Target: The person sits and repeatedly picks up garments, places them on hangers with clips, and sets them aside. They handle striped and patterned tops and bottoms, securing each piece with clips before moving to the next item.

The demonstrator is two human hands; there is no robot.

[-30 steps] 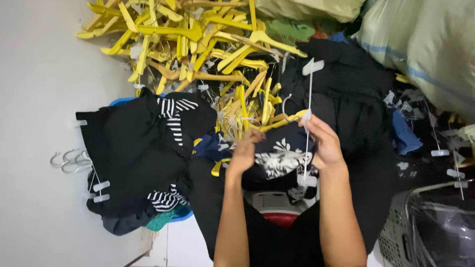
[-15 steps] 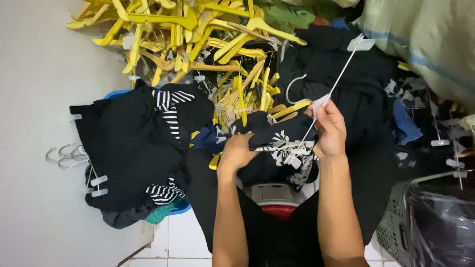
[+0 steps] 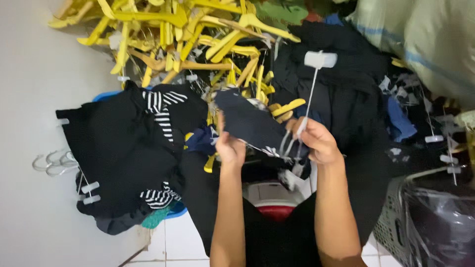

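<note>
My left hand (image 3: 230, 147) pinches the lower left edge of a small dark navy garment (image 3: 247, 122) with a white pattern and holds it up in front of me. My right hand (image 3: 316, 141) grips the garment's right side together with a thin white clip hanger (image 3: 311, 89), whose white clip end (image 3: 320, 59) sticks up above. Both forearms reach up from the bottom of the view. The garment hangs between the two hands, over a heap of dark clothes.
A big pile of yellow plastic hangers (image 3: 198, 39) lies ahead. A stack of black and striped clothes (image 3: 123, 153) sits left, with metal hooks (image 3: 49, 163) beside it. A grey basket with a plastic bag (image 3: 425, 222) stands right. A pale sack (image 3: 425, 39) lies top right.
My hands have lifted and spread the patterned garment, turning its dark side toward me. The white clip hanger has swung upright in my right hand.
</note>
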